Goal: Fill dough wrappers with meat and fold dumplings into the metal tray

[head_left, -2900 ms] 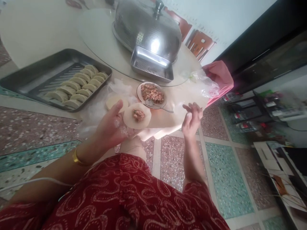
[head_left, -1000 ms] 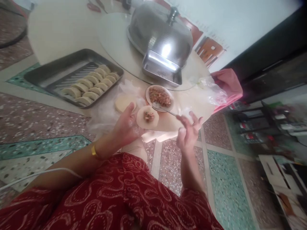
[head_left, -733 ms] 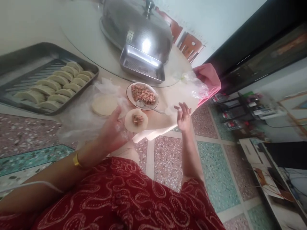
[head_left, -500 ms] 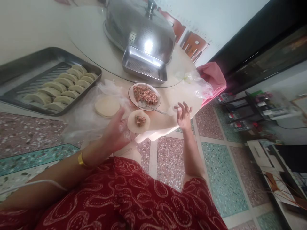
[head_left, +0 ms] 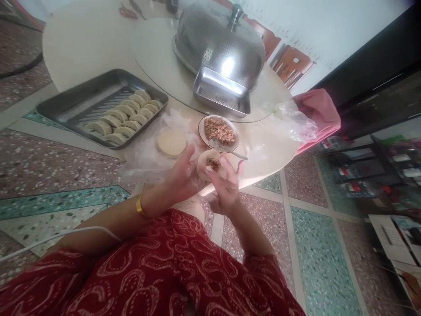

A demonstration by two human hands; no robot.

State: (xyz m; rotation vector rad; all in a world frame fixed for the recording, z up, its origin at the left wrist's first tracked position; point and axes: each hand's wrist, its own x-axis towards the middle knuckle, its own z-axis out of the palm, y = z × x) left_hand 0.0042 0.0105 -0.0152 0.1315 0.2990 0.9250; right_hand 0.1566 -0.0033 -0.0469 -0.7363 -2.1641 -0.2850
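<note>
A round dumpling wrapper (head_left: 203, 165) with a small mound of meat filling (head_left: 213, 163) in its middle rests on the fingers of my left hand (head_left: 184, 175), whose thumb points up beside it. My right hand (head_left: 226, 186) is at the wrapper's right edge, with the thumb in front and the fingers at its far side. Just beyond is a bowl of minced filling (head_left: 219, 131), with a spoon (head_left: 232, 152) lying in it, its handle pointing right. To the left, a stack of round wrappers (head_left: 171, 142) sits on a plastic bag (head_left: 144, 169).
A metal tray (head_left: 66, 107) on the left holds rows of folded dumplings (head_left: 123, 116). Behind the bowl stand a smaller metal tray (head_left: 223, 105) and a large domed steamer (head_left: 220, 39). A clear plastic bag (head_left: 297, 123) and a pink cloth-like item (head_left: 319, 112) are at the right edge.
My right hand has come in from the right, where it was raised with nothing in it, to the wrapper in my left hand. The camera view has shifted left.
</note>
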